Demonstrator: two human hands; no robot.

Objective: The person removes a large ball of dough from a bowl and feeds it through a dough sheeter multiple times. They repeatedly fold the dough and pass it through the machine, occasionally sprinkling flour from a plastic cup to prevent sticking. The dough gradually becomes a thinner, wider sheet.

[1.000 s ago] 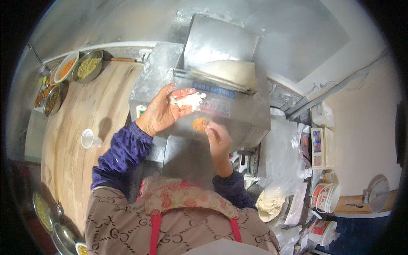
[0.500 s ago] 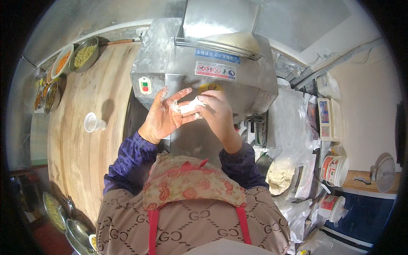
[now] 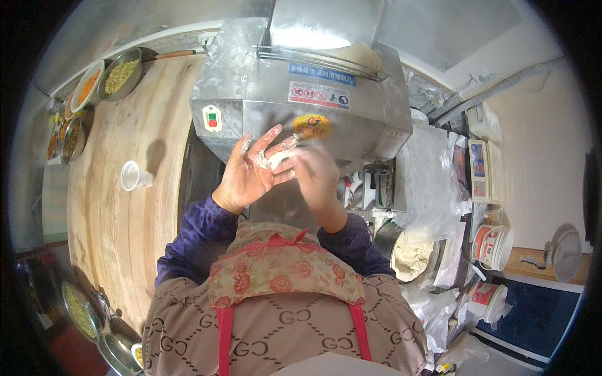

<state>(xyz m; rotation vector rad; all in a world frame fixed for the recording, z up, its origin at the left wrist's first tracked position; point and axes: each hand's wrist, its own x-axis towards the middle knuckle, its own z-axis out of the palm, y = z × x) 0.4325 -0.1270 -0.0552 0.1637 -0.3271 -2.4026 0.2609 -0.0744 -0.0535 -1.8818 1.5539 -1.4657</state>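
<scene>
My left hand (image 3: 241, 178) is palm up in front of a steel machine, fingers spread, with white, sticky-looking dough (image 3: 277, 159) smeared over them. Right at those fingertips is my right hand (image 3: 318, 178), bent inward and blurred by motion; its own fingers are too smeared to read. Both hands are above the apron and apart from the steel machine (image 3: 251, 78), which has a green and red switch (image 3: 212, 118) on its left front. Behind bars on its top lies a pale lump of dough (image 3: 362, 57).
To the left, a wooden table (image 3: 100, 200) holds a white plastic cup (image 3: 131, 175). Metal bowls of chopped food (image 3: 121, 79) line its far left corner. On my right are a bowl of dough (image 3: 412, 258), plastic sheeting (image 3: 429, 182) and a white bucket (image 3: 495, 247).
My right hand has shifted slightly and is now blurred at the left fingers. The white dough between the hands looks smaller. My left hand stays spread, and the view has moved a little.
</scene>
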